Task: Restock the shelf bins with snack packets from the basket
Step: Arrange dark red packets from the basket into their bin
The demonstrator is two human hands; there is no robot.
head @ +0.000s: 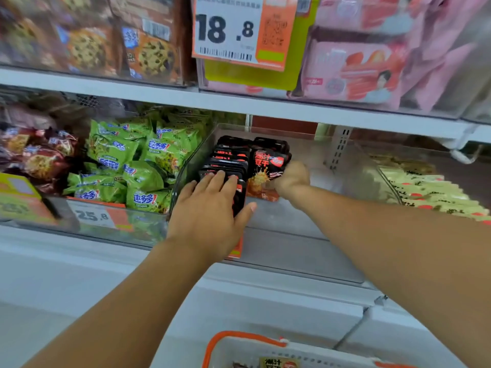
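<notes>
A clear shelf bin (292, 216) on the middle shelf holds a row of black-and-red snack packets (228, 160) standing along its left side. My left hand (210, 208) lies over the front of that row, fingers straight on the packet tops and thumb spread to the right. My right hand (291, 179) is inside the bin and grips one black-and-red packet (268, 166) upright beside the row. The basket (228, 346), white with an orange rim, shows at the bottom edge with a packet inside.
Green cookie packets (132, 166) fill the bin to the left, brown ones (39, 155) further left. Pale packets (430, 192) lie in the bin to the right. Price tags (233, 30) hang from the shelf above. The right half of the clear bin's floor is bare.
</notes>
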